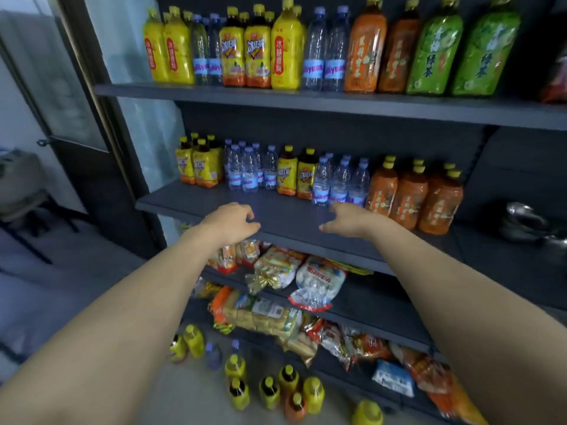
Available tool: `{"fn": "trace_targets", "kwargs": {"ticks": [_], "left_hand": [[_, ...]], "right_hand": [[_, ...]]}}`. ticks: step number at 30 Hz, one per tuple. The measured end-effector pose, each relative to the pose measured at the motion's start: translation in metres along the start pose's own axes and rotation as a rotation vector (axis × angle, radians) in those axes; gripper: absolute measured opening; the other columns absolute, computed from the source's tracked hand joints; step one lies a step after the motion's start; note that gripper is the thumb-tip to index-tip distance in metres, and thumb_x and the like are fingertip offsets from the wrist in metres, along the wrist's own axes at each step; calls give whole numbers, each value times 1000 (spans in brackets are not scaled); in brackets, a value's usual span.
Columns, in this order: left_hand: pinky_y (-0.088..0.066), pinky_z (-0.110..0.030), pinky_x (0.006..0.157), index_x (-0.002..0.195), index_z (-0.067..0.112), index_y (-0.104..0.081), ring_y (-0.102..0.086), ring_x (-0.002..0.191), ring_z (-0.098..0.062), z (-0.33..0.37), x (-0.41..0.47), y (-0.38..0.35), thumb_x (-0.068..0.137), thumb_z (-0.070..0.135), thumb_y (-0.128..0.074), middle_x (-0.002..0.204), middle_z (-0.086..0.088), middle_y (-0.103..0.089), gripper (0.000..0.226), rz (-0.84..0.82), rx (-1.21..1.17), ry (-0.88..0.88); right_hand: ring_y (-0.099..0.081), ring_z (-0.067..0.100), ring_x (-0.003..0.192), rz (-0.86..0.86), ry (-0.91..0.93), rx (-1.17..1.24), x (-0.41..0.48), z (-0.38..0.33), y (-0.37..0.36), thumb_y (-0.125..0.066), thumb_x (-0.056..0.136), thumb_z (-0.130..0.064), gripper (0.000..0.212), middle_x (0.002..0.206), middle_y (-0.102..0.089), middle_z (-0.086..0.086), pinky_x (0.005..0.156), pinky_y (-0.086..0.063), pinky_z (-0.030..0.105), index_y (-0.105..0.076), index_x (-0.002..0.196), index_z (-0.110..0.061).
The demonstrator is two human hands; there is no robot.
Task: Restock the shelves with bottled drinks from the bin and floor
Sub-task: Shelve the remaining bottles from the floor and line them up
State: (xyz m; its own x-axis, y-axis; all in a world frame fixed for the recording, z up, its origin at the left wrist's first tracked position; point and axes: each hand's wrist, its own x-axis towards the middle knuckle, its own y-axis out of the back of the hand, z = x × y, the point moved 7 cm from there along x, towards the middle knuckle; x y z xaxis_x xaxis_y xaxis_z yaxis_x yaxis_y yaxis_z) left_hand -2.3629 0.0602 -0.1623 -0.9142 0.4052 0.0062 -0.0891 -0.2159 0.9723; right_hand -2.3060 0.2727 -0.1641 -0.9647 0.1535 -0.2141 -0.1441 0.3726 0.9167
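Floor bottles [270, 391] awaiting restock stand loose, well below both hands. Left hand [231, 222] and right hand [349, 220] hover apart over the bare front of the middle shelf [276, 216], fingers loosely curled, holding nothing. Risk: the right hand nudging the tight-packed water bottles [339, 185] just beyond it could topple the row, and a careless step could scatter the floor bottles.
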Motion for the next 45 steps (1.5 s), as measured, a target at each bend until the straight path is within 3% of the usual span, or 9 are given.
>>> {"fn": "trace_targets", "kwargs": {"ticks": [5,8,12,18,23,27,32,41,45], "left_hand": [[-43,-36,91,116,15,-57,-49,116,-27,3,-15,-62,92,36,-49,121,-7,-54,33,-31,-25,9],[-46,-38,92,117,12,-58,-52,113,-30,-2,-15,-102,92,35,-50,121,-11,-56,35,-83,-53,23],[-46,-40,92,114,12,-58,-53,110,-27,-10,-8,-160,92,34,-49,122,-9,-54,32,-197,-118,-16],[-41,-36,98,124,12,-54,-48,119,-24,-28,-13,-248,96,32,-44,131,-7,-50,36,-418,-202,-11],[-45,-34,90,115,9,-58,-54,111,-25,-47,-21,-318,95,28,-44,118,-11,-60,31,-540,-245,64],[-46,-35,79,95,3,-60,-59,99,-33,-50,-35,-378,92,25,-47,101,-18,-63,25,-663,-243,87],[-50,-40,84,92,6,-62,-61,99,-30,-36,-56,-450,91,22,-46,101,-16,-65,22,-802,-284,109],[-44,-32,79,85,10,-52,-60,95,-26,14,-81,-587,91,22,-44,94,-15,-60,16,-985,-290,174],[-46,-36,88,92,11,-55,-59,104,-30,35,-81,-642,92,23,-43,111,-17,-64,17,-1031,-252,158]], "right_hand": [[-44,30,126,-87,-17,-20,11,27,-58,-53,93,-39,57,140,-43,13,103,-39,37,-39,136,-5],[-53,30,111,-145,-19,-10,22,35,-98,-54,92,-33,40,128,-54,14,80,-42,29,-52,122,-7],[-44,31,125,-240,-51,18,31,43,-154,-50,95,-35,55,140,-44,16,100,-40,33,-39,138,-2],[-54,29,111,-395,-88,50,46,56,-247,-52,94,-30,36,120,-57,12,78,-41,29,-54,121,-6],[-50,31,114,-484,-171,9,50,84,-316,-52,92,-41,50,128,-51,15,90,-44,33,-49,127,-5],[-54,22,93,-541,-213,77,45,115,-372,-54,88,-43,27,94,-58,2,71,-46,28,-55,98,-19],[-49,27,119,-676,-353,99,24,176,-428,-52,94,-36,51,133,-48,10,97,-43,33,-41,136,-9],[-46,31,122,-777,-498,100,-5,295,-529,-49,94,-36,45,136,-47,12,102,-40,42,-45,128,-7],[-45,30,125,-797,-539,143,-12,339,-572,-48,94,-34,47,139,-46,11,103,-39,40,-44,132,-7]]}}
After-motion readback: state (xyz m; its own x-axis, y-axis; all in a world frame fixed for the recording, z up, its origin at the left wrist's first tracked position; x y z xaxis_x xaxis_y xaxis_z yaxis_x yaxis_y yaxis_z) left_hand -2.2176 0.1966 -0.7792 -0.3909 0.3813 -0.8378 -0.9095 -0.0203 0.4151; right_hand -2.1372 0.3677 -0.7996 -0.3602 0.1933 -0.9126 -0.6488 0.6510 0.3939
